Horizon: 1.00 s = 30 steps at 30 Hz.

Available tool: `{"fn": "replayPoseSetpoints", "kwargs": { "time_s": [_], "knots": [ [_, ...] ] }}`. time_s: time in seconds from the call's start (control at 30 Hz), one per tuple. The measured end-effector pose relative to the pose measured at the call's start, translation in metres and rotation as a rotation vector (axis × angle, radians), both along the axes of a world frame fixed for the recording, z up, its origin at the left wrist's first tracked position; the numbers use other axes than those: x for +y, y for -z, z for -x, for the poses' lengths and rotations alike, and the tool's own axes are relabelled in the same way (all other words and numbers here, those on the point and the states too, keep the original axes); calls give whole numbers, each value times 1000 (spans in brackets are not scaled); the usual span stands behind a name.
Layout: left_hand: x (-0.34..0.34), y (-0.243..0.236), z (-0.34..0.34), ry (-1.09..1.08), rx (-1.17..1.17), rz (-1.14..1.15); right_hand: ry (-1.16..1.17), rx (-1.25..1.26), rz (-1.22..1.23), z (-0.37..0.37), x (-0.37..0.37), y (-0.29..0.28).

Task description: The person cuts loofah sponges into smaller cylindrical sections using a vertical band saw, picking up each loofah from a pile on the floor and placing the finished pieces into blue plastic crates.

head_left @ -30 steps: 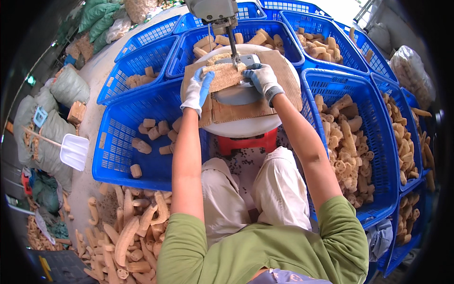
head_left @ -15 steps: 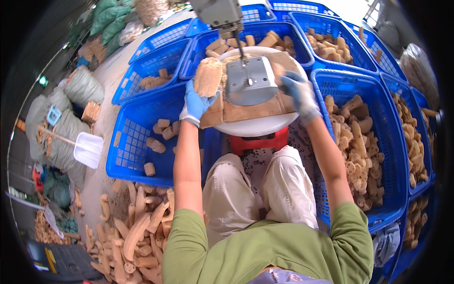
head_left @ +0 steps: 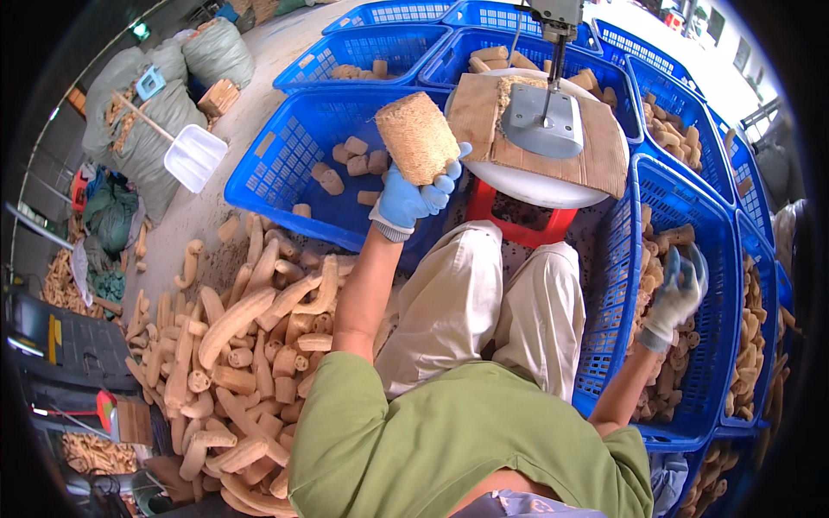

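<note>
Raised beside the work table, my left hand (head_left: 410, 200) in a blue-and-white glove is closed around a thick, straight-cut loofah piece (head_left: 417, 138). My right hand (head_left: 676, 298), gloved alike, hovers over loofah pieces in the blue basket (head_left: 610, 315) on my right; its fingers are apart and I see nothing in them. Ahead is a white round table (head_left: 553, 184) topped with cardboard (head_left: 602, 129). A grey metal plate (head_left: 544, 121) sits on it, under a machine head (head_left: 557, 13) with a thin vertical blade or rod.
A blue basket (head_left: 259, 186) at left holds several short cut pieces. A large heap of loofahs (head_left: 250, 345) covers the floor at my lower left. More blue baskets stand behind and to the right. A red stool-like base (head_left: 518, 216) is under the table; a white dustpan (head_left: 195, 155) lies far left.
My right hand has moved from beside the metal plate to over the right basket. My left hand, still holding the loofah piece, has drawn away from the table. The view has shifted.
</note>
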State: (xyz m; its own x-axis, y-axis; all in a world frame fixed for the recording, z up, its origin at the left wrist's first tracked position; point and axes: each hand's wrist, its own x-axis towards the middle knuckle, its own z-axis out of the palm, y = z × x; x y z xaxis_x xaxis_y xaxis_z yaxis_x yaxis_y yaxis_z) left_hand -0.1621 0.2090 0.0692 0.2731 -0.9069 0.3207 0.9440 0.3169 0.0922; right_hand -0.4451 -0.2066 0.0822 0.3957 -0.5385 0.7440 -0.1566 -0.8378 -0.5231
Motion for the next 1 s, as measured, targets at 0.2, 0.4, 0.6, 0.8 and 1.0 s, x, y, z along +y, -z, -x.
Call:
{"fn": "replayPoseSetpoints", "kwargs": {
  "time_s": [0.2,0.4,0.6,0.8,1.0],
  "knots": [
    [18,-8,52,-17,79,-40,-1008,57,-480,-92,145,-60],
    [30,11,67,-241,-135,-473,-1128,108,204,-153,210,-73],
    [12,-42,83,-566,-832,-945,-1200,145,-907,-167,181,-31],
    [-60,-45,54,-977,-1189,-964,-985,64,-1131,-171,152,-12],
    [-112,-45,-11,-894,-1148,-927,-769,227,-768,-203,89,-11]
  ]
}}
